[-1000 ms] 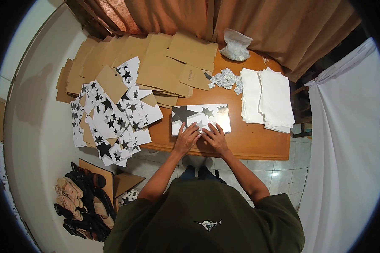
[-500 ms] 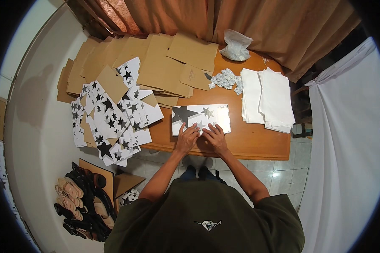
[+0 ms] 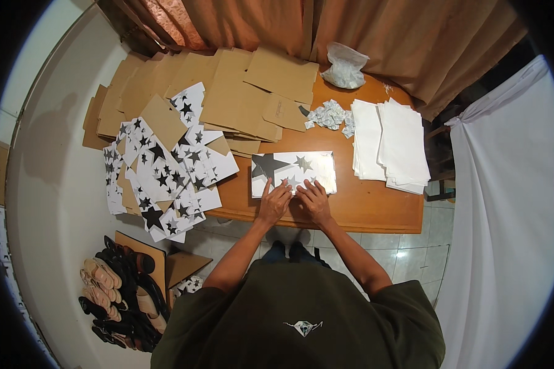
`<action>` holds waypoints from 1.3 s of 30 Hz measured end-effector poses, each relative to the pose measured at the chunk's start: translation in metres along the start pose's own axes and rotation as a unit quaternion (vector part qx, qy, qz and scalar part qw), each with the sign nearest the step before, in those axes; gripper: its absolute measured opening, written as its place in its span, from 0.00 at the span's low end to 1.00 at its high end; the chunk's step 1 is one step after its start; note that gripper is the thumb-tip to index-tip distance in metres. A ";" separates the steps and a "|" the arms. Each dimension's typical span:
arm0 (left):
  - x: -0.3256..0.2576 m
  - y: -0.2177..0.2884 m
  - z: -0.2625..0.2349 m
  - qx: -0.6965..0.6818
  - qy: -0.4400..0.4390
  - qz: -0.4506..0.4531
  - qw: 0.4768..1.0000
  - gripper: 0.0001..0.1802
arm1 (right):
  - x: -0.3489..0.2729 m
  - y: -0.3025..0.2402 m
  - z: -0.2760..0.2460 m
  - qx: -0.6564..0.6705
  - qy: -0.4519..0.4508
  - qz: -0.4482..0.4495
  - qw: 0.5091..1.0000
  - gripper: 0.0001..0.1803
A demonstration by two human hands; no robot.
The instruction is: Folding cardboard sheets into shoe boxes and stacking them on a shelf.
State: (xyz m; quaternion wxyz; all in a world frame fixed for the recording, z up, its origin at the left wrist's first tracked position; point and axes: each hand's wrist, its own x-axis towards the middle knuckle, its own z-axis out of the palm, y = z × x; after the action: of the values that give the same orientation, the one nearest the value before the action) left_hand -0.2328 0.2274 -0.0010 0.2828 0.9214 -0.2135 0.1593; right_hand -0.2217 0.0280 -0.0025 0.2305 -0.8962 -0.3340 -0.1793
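While the star-patterned box (image 3: 293, 172) lies beneath, left fingers (image 3: 282, 190), right fingers (image 3: 313, 192), both spread, over its near side.

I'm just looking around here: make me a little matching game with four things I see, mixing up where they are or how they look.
Things:
1. star-printed box
2. white sheets
3. shoes
4. plastic bag

Places and looks:
A. see-through
B. off the table, at the picture's lower left
C. near the table's right edge
D. touched by the left hand and the right hand

Right pairs: 1-D, 2-C, 3-B, 4-A
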 end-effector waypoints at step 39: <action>0.030 0.195 0.113 -0.193 0.190 -0.496 0.825 0.46 | 0.034 0.187 -0.030 0.539 -0.096 0.222 0.807 0.23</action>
State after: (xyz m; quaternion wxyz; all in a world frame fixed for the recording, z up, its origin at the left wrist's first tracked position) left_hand -0.2815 0.0057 0.0105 0.5307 0.7812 0.3041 0.1250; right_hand -0.0753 -0.0959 -0.0164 0.6771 -0.6898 -0.1893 0.1728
